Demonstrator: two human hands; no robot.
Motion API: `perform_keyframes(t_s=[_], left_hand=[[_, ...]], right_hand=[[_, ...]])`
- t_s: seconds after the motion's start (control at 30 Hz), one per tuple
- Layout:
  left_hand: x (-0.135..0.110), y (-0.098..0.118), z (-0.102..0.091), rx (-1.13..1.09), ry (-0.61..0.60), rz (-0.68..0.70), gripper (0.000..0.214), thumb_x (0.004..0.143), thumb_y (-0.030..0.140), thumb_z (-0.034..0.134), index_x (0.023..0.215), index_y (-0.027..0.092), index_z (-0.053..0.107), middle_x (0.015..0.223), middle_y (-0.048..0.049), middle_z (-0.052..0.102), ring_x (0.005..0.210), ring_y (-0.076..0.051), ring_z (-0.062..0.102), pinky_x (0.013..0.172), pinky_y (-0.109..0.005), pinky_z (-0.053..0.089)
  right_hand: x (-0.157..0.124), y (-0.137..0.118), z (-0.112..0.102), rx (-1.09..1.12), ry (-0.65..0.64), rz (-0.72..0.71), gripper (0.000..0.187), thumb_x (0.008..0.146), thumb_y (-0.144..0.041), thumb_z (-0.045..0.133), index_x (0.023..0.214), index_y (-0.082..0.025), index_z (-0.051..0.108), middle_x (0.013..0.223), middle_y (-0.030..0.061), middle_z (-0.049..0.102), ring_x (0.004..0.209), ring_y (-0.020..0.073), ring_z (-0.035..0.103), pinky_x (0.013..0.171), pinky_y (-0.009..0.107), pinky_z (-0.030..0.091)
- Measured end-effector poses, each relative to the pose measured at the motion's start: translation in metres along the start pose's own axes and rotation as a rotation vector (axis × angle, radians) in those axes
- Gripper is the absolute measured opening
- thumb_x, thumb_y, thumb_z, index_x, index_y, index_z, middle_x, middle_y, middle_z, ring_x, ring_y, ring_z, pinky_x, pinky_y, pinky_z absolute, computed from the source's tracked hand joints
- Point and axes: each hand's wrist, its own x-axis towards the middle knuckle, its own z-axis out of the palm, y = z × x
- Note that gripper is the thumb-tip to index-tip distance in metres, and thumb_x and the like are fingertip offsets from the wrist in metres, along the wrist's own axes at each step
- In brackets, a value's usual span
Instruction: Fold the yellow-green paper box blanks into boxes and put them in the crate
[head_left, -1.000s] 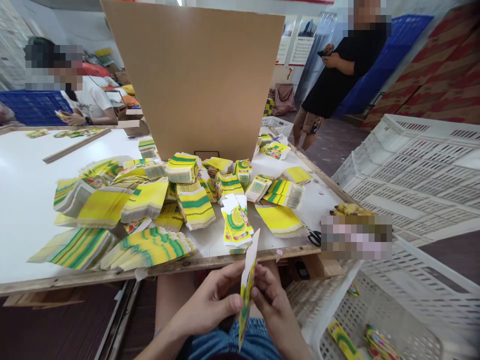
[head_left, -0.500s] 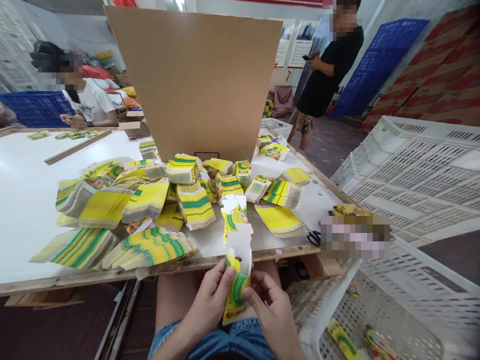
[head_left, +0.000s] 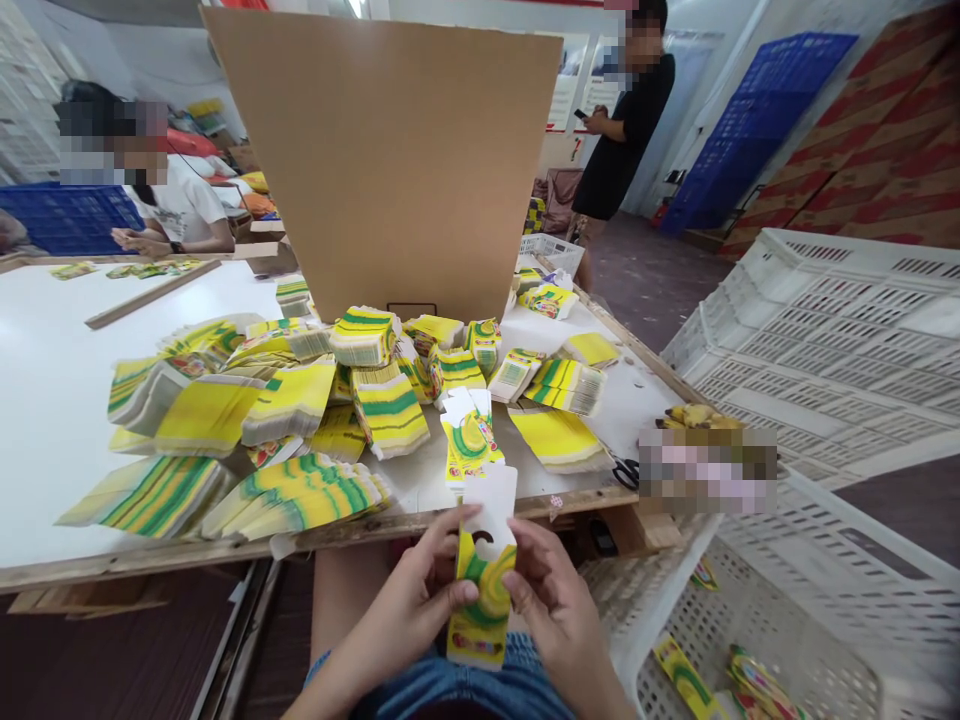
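Above my lap I hold a small yellow and green carton (head_left: 484, 590) upright, its white top flap raised. My left hand (head_left: 424, 590) grips its left side, thumb on the front face. At the carton's right edge my right hand (head_left: 551, 590) is closed, with the thumb pressed near the front. Just beyond, on the table, lie a few flat cartons (head_left: 470, 440) with white tabs. Bundles of flat yellow and green cartons (head_left: 390, 410) are heaped behind and to the left, one fanned stack (head_left: 300, 495) near the table edge.
A tall cardboard sheet (head_left: 390, 160) stands behind the heap. Scissors (head_left: 626, 473) and bananas (head_left: 697, 417) lie at the table's right edge. A white crate (head_left: 795, 600) with several cartons sits at lower right, beside stacked white crates (head_left: 825, 340). Two people (head_left: 622, 110) are beyond.
The carton has turned more upright and faces me more squarely, its top flap standing straighter. Both hands have shifted slightly right. The standing person has moved left.
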Motion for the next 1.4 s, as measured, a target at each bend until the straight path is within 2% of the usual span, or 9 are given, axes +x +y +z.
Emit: perform_keyframes(t_s=[0.2,0.33,0.5,0.67,0.8,0.97,1.13,1.3,1.4], left_hand=[[-0.005,0.001,0.002,-0.133,-0.116,-0.101,0.035,0.079,0.026,0.072,0.108,0.022,0.054,0.092,-0.0031,0.064,0.085,-0.016,0.062,0.072,-0.024,0.045],[-0.004,-0.002,0.005,-0.186,-0.085,-0.086,0.083,0.079,0.032,0.071,0.144,0.032,0.02,0.105,-0.0071,0.064,0.09,-0.02,0.064,0.077,-0.03,0.048],[-0.003,-0.006,0.0,-0.05,-0.041,-0.087,0.057,0.081,0.029,0.069,0.133,0.024,0.047,0.104,-0.0082,0.068,0.092,-0.021,0.065,0.079,-0.029,0.049],[-0.004,-0.009,0.003,0.206,0.07,-0.076,0.047,0.083,0.022,0.063,0.129,0.025,0.054,0.115,-0.0075,0.066,0.095,-0.021,0.065,0.083,-0.029,0.05],[-0.003,-0.009,0.008,0.169,0.011,-0.06,0.044,0.087,0.02,0.058,0.13,0.028,0.053,0.129,-0.0076,0.06,0.117,-0.024,0.057,0.101,-0.037,0.043],[0.005,-0.01,0.009,-0.104,-0.006,-0.051,0.047,0.081,0.026,0.069,0.125,0.023,0.051,0.117,-0.0108,0.066,0.107,-0.025,0.062,0.089,-0.036,0.049],[0.012,-0.013,0.019,-0.144,0.031,-0.083,0.052,0.071,0.025,0.078,0.118,0.02,0.055,0.105,-0.0096,0.069,0.094,-0.025,0.067,0.078,-0.033,0.052],[0.019,-0.014,0.037,0.074,0.022,-0.012,0.049,0.078,0.024,0.071,0.123,0.022,0.052,0.112,-0.0107,0.068,0.1,-0.025,0.067,0.083,-0.035,0.054],[0.032,-0.007,0.029,0.485,0.117,0.146,0.061,0.08,0.027,0.069,0.136,0.025,0.043,0.134,-0.0133,0.057,0.123,-0.028,0.054,0.103,-0.045,0.044]], right_hand=[[0.007,-0.012,-0.016,-0.252,-0.256,-0.072,0.031,0.093,-0.036,0.048,0.075,-0.019,0.066,0.069,0.0024,0.064,0.065,0.0171,0.061,0.061,0.024,0.048],[0.003,-0.006,-0.01,-0.111,-0.065,-0.015,0.023,0.091,-0.038,0.053,0.102,-0.022,0.064,0.088,0.0059,0.068,0.08,0.0203,0.066,0.07,0.028,0.053],[0.005,-0.002,-0.017,-0.161,-0.091,-0.075,0.036,0.092,-0.048,0.049,0.106,-0.024,0.072,0.105,0.0106,0.067,0.104,0.0264,0.062,0.087,0.036,0.051],[0.007,-0.003,-0.022,-0.229,-0.245,0.118,0.041,0.086,-0.045,0.06,0.12,-0.023,0.063,0.083,0.0041,0.068,0.072,0.0198,0.064,0.062,0.028,0.051],[0.003,0.002,-0.011,-0.292,-0.163,0.138,0.029,0.085,-0.035,0.06,0.111,-0.021,0.06,0.067,-0.0021,0.063,0.06,0.0154,0.06,0.056,0.023,0.046],[-0.001,0.005,-0.008,-0.396,-0.066,0.066,0.034,0.083,-0.035,0.062,0.114,-0.021,0.059,0.047,-0.01,0.044,0.043,0.0118,0.045,0.045,0.021,0.036],[0.0,0.003,-0.015,-0.355,-0.025,-0.013,0.031,0.087,-0.035,0.059,0.114,-0.021,0.064,0.081,0.0033,0.069,0.071,0.0175,0.065,0.065,0.024,0.052],[-0.001,-0.001,-0.039,-0.32,0.033,-0.07,0.024,0.09,-0.034,0.054,0.106,-0.022,0.068,0.102,0.0094,0.07,0.092,0.0235,0.067,0.077,0.031,0.055],[-0.003,-0.014,-0.078,-0.656,0.204,-0.178,0.027,0.088,-0.042,0.054,0.097,-0.023,0.072,0.096,0.0103,0.067,0.091,0.0277,0.063,0.082,0.043,0.05]])
